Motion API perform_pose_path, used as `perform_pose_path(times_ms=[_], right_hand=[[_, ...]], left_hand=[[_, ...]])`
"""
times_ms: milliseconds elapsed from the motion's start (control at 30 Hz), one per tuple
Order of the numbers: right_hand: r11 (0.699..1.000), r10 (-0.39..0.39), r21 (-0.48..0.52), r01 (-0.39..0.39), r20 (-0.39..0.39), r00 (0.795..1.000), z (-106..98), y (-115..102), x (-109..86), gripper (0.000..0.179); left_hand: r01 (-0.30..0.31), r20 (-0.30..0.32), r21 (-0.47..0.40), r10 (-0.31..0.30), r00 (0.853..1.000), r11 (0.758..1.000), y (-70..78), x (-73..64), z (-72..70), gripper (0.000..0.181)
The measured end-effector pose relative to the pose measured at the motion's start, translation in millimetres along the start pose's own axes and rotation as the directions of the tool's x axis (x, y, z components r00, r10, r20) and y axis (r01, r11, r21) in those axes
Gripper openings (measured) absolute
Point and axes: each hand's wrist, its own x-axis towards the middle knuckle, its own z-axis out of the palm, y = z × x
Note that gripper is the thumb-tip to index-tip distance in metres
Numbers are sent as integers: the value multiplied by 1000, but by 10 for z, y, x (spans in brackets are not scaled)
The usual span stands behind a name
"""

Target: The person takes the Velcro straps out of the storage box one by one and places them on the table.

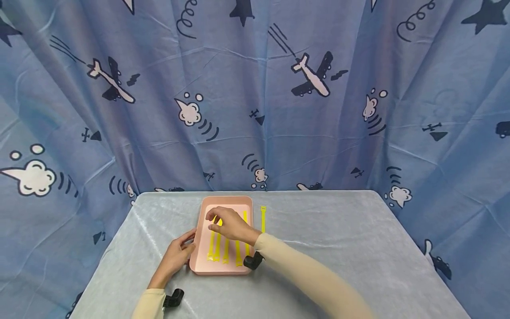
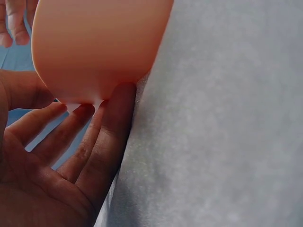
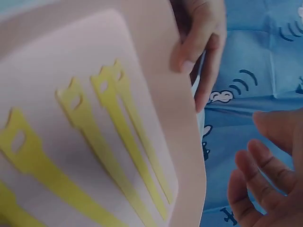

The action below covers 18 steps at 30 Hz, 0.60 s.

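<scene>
A pink tray lies on the table with several flat yellow strips inside, roughly lengthwise. Each strip seen in the right wrist view has a wide head with a cut-out, like this yellow strip. My left hand rests against the tray's left side; in the left wrist view its fairly straight fingers touch the outer wall. My right hand hangs over the tray, fingers loosely bent. The right wrist view shows nothing between its fingers. Its forearm hides part of the strips.
One more yellow strip lies on the table just right of the tray, partly behind my right forearm. A grey-white cloth covers the table. Behind it hangs a blue patterned curtain.
</scene>
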Motion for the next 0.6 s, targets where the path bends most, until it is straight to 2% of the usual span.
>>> perform_pose_path(times_ms=[133,333,433,600], right_hand=[[983,-61,-170,68,44,997,-3,-2,32,25],[912,-142,-367,184,139,980,23,22,86,24],[870,-152,-441,220,186,971,54,43,125,24],[816,-129,-525,243,245,961,109,82,195,25]], left_hand=[[17,-2,15,-17,1000,1000,5,12,5,51],[18,-8,25,-18,1000,1000,10,17,-3,51],[16,-4,28,-16,1000,999,13,8,-3,51],[22,-6,23,-22,1000,999,12,-9,7,51]])
